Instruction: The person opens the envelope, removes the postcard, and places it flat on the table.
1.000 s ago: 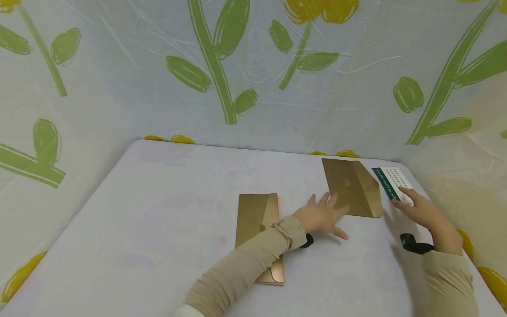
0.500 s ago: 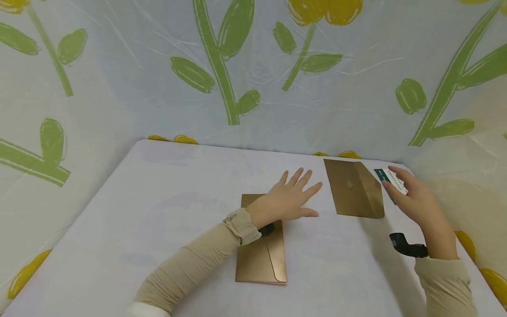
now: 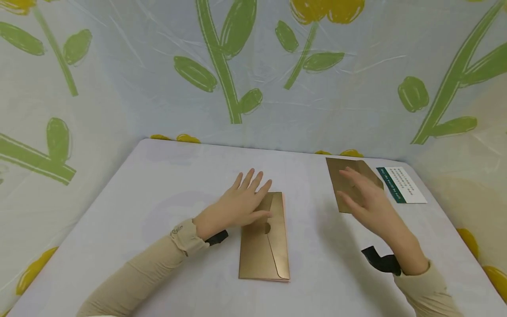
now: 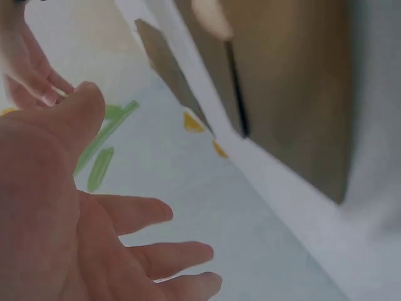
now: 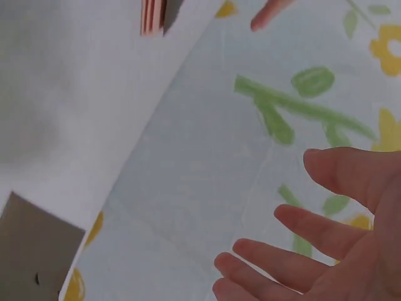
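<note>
A stack of gold envelopes (image 3: 257, 259) lies in the middle of the table, its flap side up. Over its upper left part hovers my left hand (image 3: 235, 207), fingers straight and spread, holding nothing; the left wrist view has the gold paper (image 4: 288, 94) beside this hand. Farther right, a single gold envelope (image 3: 336, 176) lies with its flap folded out to the right. My right hand (image 3: 370, 207) hangs in front of that envelope and hides part of it, fingers extended, palm bare in the right wrist view. A white card (image 3: 405, 182) with a green printed band lies right of the envelope.
The pale table (image 3: 174, 246) has a back edge against a hanging sheet (image 3: 158, 101) printed with green leaves and yellow flowers. The card lies close to the table's right edge. Each wrist wears a black strap (image 3: 382, 262).
My left hand has moved left from the single envelope to the stack. My right hand has left the card and shifted left in front of the single envelope; the card stays on the table.
</note>
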Action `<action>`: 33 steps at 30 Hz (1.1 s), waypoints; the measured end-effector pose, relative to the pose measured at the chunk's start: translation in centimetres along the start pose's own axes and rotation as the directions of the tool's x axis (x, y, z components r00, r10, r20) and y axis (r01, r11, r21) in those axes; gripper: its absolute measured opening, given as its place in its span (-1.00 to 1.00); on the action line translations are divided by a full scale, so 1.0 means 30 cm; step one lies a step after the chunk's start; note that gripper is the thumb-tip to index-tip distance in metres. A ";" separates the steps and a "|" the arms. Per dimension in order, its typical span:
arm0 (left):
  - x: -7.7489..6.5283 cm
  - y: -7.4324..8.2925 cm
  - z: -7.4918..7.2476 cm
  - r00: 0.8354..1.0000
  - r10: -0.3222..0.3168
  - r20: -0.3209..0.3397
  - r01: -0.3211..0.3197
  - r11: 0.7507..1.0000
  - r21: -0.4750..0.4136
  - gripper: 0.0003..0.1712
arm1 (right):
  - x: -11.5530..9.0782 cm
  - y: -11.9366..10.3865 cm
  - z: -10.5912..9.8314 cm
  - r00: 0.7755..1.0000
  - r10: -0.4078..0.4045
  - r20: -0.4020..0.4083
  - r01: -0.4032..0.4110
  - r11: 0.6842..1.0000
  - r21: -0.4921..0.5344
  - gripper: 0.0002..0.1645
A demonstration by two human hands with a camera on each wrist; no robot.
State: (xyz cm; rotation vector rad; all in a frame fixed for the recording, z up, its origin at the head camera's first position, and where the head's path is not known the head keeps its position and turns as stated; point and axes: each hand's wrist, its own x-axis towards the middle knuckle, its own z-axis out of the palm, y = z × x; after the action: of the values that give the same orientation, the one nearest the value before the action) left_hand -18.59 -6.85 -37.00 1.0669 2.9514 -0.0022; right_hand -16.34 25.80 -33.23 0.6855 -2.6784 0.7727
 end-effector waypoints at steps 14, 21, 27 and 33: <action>-0.106 0.074 0.136 0.996 -0.009 0.085 0.014 0.998 -0.057 0.26 | -0.089 -0.163 0.281 0.898 0.047 0.438 -0.143 0.972 0.189 -0.04; -0.116 0.094 0.153 0.988 -0.002 0.157 0.016 0.996 -0.090 0.40 | -0.115 -0.205 0.332 0.832 -0.009 0.554 -0.143 0.962 0.231 0.02; -0.122 0.101 0.156 0.984 -0.004 0.180 0.028 0.991 -0.128 0.43 | -0.112 -0.234 0.360 0.778 0.010 0.629 -0.176 0.964 0.202 0.08; -0.120 0.105 0.165 0.983 -0.007 0.184 0.031 0.991 -0.130 0.43 | -0.118 -0.245 0.384 0.781 0.020 0.624 -0.169 0.969 0.181 0.10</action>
State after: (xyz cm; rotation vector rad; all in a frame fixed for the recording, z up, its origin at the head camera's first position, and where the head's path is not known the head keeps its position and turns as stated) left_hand -13.79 -6.74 -41.94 0.9653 2.7549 0.0890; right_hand -11.00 15.21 -40.87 1.0179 -3.2668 1.0430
